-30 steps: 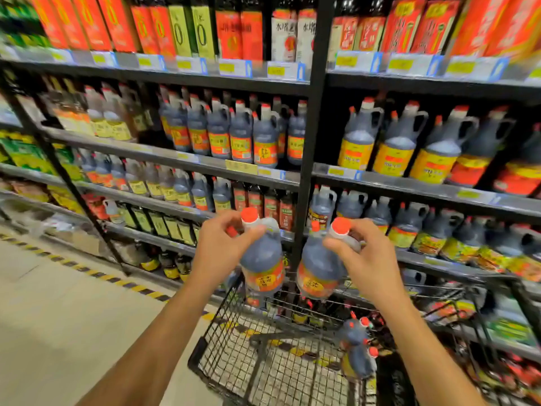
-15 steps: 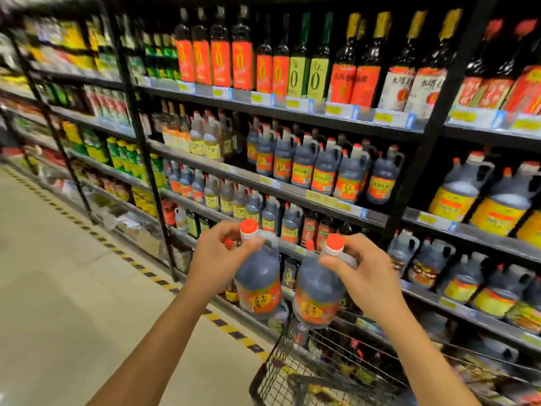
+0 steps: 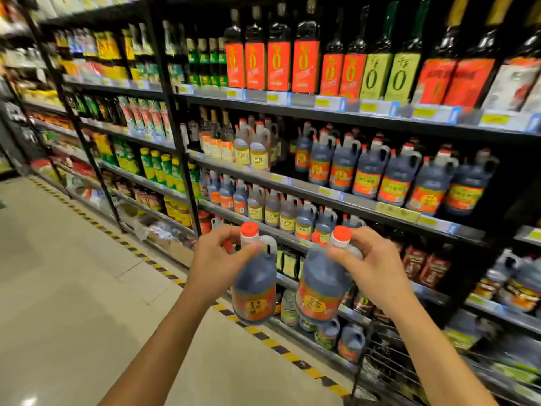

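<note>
The left hand [image 3: 216, 259] curls round the neck of the left jug [image 3: 254, 288], and the right hand [image 3: 377, 268] grips the right jug [image 3: 322, 285] likewise. Both dark, red-capped jugs, possibly vinegar, hang beneath the fingers. This looks like mid-carry; the next move needs a free slot on the shelf [image 3: 336, 197] beyond both hands.

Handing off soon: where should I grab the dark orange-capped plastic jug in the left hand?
Its loop handle beside the neck, from above: the dark orange-capped plastic jug hangs nearly upright and the left hand leaves that handle free.
</note>
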`<state>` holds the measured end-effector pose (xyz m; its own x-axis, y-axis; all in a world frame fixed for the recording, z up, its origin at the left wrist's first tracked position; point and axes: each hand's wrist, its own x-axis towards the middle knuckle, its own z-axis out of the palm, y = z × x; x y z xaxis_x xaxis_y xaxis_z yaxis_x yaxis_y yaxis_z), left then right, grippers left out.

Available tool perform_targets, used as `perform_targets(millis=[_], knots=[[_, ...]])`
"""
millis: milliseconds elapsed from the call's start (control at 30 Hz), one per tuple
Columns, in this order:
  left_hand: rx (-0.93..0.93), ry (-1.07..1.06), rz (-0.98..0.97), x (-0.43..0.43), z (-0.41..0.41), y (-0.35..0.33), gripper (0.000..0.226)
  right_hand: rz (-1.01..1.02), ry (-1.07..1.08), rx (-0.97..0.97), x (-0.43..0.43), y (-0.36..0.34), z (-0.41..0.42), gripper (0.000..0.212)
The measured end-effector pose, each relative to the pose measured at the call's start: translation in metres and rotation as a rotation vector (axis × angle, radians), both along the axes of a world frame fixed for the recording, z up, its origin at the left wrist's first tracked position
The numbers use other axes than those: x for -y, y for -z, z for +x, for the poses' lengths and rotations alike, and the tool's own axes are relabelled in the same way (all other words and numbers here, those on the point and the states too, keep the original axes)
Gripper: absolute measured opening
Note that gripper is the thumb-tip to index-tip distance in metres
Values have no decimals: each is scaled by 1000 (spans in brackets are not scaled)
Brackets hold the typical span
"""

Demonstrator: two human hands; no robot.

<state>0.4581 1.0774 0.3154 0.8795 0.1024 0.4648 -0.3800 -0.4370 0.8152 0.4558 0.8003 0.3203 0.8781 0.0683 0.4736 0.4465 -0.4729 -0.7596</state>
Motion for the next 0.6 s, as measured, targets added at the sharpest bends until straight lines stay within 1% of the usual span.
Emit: perform_targets(millis=[200, 267, 467, 600], knots=[[-2, -25, -2, -29, 63, 9, 12, -24, -20, -1, -27, 2, 63, 12], [9, -4, 1, -35, 89, 10, 11, -28, -13, -4, -31, 4, 91, 6], [35, 99, 54, -46, 185, 5, 12, -2, -19, -15, -39, 5, 179, 10], [43, 128, 57, -48, 251, -2, 14, 1, -26, -19, -44, -1, 232, 4]])
